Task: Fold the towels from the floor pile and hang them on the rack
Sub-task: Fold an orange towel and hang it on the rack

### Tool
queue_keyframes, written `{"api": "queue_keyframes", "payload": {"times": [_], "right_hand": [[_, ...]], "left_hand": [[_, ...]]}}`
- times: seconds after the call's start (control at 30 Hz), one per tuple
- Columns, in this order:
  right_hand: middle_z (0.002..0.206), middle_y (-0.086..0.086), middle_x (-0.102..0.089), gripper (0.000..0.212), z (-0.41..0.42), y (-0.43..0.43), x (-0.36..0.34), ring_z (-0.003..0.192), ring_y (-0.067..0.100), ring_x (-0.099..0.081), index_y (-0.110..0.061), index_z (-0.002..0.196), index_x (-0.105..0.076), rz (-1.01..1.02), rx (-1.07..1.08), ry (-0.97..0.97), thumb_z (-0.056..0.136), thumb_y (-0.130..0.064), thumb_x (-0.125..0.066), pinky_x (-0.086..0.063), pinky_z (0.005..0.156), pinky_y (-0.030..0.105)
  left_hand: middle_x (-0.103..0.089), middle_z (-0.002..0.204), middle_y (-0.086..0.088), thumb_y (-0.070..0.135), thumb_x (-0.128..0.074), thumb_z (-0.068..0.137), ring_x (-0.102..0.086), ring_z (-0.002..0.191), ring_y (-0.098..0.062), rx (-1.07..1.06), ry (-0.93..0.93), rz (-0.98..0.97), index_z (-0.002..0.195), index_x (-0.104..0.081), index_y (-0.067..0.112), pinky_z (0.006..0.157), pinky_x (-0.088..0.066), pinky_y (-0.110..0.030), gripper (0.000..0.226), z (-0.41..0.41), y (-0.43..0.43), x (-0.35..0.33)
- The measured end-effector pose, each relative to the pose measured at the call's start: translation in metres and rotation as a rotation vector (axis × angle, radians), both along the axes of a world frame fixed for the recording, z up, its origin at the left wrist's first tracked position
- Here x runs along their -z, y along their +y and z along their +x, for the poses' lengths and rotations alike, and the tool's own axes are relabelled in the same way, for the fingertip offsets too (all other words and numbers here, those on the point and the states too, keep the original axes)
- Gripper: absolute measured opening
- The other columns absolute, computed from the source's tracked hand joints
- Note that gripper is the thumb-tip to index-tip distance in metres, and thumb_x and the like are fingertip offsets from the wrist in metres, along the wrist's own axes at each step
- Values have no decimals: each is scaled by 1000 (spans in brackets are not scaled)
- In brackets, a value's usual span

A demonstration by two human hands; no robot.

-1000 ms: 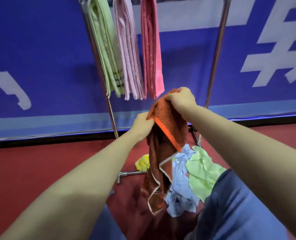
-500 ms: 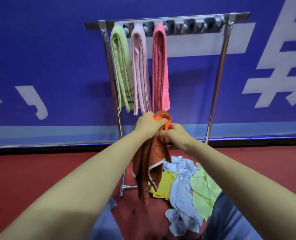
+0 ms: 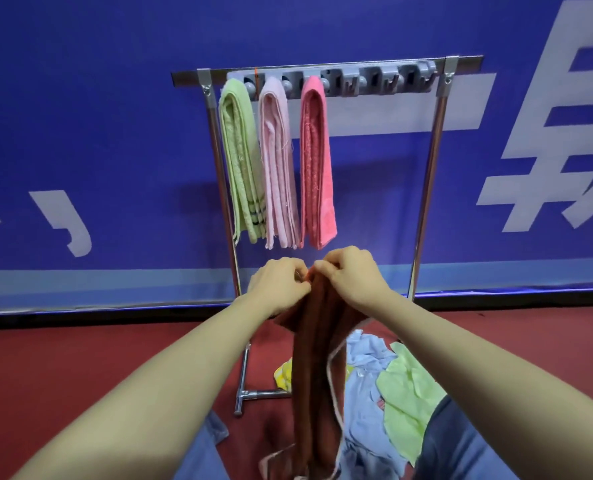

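A brown towel [image 3: 314, 368] with an orange edge hangs in a long narrow fold in front of me. My left hand [image 3: 280, 285] and my right hand [image 3: 352, 276] pinch its top edge side by side, fingers curled. Behind them stands the metal rack [image 3: 426, 188] with a grey hook bar [image 3: 374, 83]. A green towel [image 3: 241, 168], a light pink towel [image 3: 277, 168] and a deeper pink towel [image 3: 317, 168] hang folded at its left part. The floor pile lies under the rack: a light blue towel [image 3: 364, 393], a pale green towel [image 3: 409, 393] and a yellow one [image 3: 284, 374].
A blue banner wall [image 3: 80, 133] with white characters stands right behind the rack. The floor [image 3: 63, 368] is red. The rack's foot [image 3: 253, 394] sticks out at floor level left of the pile. My blue-trousered knees [image 3: 461, 445] are at the bottom edge.
My hands have come together at the top of the brown towel and it now hangs longer and narrower. The view has tilted up, showing the whole rack bar.
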State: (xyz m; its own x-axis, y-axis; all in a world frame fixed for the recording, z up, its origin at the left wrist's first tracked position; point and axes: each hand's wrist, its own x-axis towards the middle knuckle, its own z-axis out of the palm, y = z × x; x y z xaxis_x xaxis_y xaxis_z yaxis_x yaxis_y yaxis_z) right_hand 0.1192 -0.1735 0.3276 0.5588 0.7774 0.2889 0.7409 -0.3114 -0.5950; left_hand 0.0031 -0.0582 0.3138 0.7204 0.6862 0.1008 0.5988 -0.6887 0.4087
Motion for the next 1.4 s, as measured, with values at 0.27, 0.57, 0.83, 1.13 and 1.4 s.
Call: {"api": "queue_keyframes", "payload": {"times": [0.27,0.57,0.83,1.13,1.4], "right_hand": [[70,-2,-64,23,-3,-2,-5,76,27,-56,-18,83,-71,-56,-273,-166,94,-37,-62,-48,71,39],[64,0,-52,35,33,-22,-17,71,23,-49,-17,68,-59,-507,-333,-301,73,-40,-84,-36,61,32],[83,8,-61,30,84,-36,-14,83,29,-58,-15,75,-62,-645,110,-209,77,-39,-79,-47,69,31],[85,13,-64,14,83,-25,-59,96,39,-53,-13,95,-65,315,345,-626,88,-19,-54,-40,77,44],[111,7,-68,23,84,-54,78,106,31,-65,-22,105,-67,-695,89,-331,85,-25,-57,-49,76,32]], "left_hand": [[-70,90,0,31,-59,81,-64,92,-30,33,96,-58,79,-63,32,70,-50,-35,5,-6,3,17],[-70,111,0,30,-68,88,-63,111,-28,-80,280,65,100,-71,33,81,-45,-33,13,-35,32,24],[-73,93,-2,33,-78,83,-67,96,-25,-87,261,-31,70,-63,28,79,-52,-33,20,-52,70,2],[-64,99,-13,23,-59,94,-56,95,-37,-99,-408,677,98,-62,14,74,-44,-46,9,-13,65,-87],[-68,106,0,32,-65,92,-62,112,-26,194,615,103,91,-64,28,87,-46,-36,4,-52,56,42]]}}
